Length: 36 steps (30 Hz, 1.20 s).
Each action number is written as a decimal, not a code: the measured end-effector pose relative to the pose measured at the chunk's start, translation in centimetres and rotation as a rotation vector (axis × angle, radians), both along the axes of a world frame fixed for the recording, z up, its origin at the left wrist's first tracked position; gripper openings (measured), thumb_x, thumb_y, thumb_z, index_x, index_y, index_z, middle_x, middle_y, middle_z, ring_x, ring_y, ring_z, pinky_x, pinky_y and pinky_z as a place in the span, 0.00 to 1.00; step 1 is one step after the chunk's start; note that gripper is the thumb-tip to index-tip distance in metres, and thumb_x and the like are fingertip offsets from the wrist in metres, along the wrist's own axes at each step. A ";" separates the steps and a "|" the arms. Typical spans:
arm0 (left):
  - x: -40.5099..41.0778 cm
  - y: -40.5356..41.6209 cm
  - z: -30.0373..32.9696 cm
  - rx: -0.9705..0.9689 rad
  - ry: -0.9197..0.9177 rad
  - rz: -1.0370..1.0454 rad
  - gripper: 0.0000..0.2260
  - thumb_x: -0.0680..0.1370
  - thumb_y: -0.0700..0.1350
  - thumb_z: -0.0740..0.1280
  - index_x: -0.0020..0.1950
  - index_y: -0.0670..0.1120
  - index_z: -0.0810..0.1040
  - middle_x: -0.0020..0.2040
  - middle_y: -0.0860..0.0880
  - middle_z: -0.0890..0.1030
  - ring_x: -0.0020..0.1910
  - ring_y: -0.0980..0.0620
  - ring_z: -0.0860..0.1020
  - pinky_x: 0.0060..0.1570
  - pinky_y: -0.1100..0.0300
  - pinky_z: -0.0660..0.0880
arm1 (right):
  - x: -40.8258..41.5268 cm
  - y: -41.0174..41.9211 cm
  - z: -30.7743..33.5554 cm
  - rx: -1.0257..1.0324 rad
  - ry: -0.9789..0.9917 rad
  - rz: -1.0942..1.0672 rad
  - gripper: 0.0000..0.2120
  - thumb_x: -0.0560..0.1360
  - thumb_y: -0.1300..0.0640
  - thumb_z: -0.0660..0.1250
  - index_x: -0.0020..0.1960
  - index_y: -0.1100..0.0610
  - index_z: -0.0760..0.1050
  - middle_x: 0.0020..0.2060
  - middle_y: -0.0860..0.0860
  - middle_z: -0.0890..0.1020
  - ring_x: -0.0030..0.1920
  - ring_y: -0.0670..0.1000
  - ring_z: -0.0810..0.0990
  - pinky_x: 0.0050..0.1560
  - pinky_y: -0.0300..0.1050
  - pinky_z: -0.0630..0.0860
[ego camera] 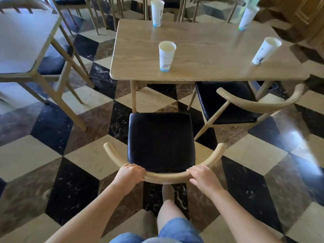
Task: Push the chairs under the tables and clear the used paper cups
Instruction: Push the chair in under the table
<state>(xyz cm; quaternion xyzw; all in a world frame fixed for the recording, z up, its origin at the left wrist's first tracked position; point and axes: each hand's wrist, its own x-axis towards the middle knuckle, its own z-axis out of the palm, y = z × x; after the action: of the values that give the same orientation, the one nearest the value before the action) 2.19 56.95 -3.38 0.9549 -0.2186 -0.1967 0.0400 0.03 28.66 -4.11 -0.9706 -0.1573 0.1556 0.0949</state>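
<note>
Both hands hold the curved wooden backrest [166,177] of the near chair [160,141], which stands pulled out from the table [201,55] with its black seat wholly clear of the tabletop's near edge. The left hand [128,174] curls its fingers over the top of the rail on the left, and the right hand [204,177] wraps over it on the right, so each grip is closed around the wood. To the right, a second chair [233,104] sits at an angle with the far part of its black seat tucked under the table and its curved back still out. Four paper cups stand upright on the tabletop: one near-left cup [166,56] close to the near edge, one near-right cup [265,50], one far-left cup [157,13] at the far edge, and one far-right cup [248,18], blurred. Another table [22,41] with chairs under it stands at the left, well apart. The floor [84,165] is a checker of cream, brown and black tiles.
</note>
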 end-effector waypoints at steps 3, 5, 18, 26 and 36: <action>2.2 0.2 0.0 0.022 0.004 -0.024 0.15 0.76 0.50 0.66 0.62 0.52 0.75 0.62 0.53 0.78 0.62 0.53 0.74 0.66 0.56 0.67 | 1.4 0.2 0.0 0.003 -0.009 -0.018 0.18 0.73 0.56 0.70 0.62 0.56 0.75 0.57 0.52 0.81 0.59 0.52 0.76 0.65 0.46 0.68; 3.7 0.2 -0.1 0.018 -0.005 -0.023 0.15 0.76 0.50 0.67 0.62 0.52 0.75 0.62 0.53 0.78 0.62 0.53 0.74 0.66 0.55 0.67 | 2.7 0.2 0.0 -0.007 -0.006 -0.018 0.18 0.74 0.56 0.70 0.62 0.56 0.75 0.57 0.52 0.81 0.59 0.52 0.77 0.65 0.47 0.68; 14.9 -2.9 -0.4 -0.102 -0.031 0.044 0.14 0.74 0.51 0.69 0.59 0.52 0.77 0.59 0.53 0.81 0.61 0.53 0.76 0.65 0.54 0.68 | 15.0 -3.3 0.9 -0.067 0.040 0.044 0.14 0.76 0.54 0.66 0.61 0.56 0.74 0.57 0.51 0.80 0.59 0.52 0.75 0.64 0.46 0.67; 20.3 -4.5 0.2 -0.192 -0.069 0.075 0.12 0.72 0.46 0.72 0.54 0.47 0.81 0.53 0.49 0.84 0.56 0.49 0.79 0.59 0.51 0.74 | 21.4 -4.9 0.6 -0.070 0.030 0.087 0.14 0.76 0.54 0.66 0.61 0.56 0.74 0.57 0.51 0.79 0.60 0.52 0.75 0.65 0.46 0.67; 24.5 -5.4 0.0 -0.225 -0.066 0.118 0.10 0.72 0.44 0.71 0.53 0.44 0.81 0.50 0.46 0.84 0.53 0.46 0.80 0.57 0.52 0.73 | 25.8 -5.3 0.7 -0.081 0.026 0.068 0.15 0.77 0.56 0.65 0.63 0.57 0.73 0.57 0.53 0.79 0.60 0.53 0.75 0.64 0.47 0.67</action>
<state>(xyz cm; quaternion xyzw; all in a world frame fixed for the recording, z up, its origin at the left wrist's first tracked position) 26.66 51.50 -3.43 0.9616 -0.1839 -0.1368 0.1512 25.85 23.34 -3.45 -0.9656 -0.1826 0.1776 0.0521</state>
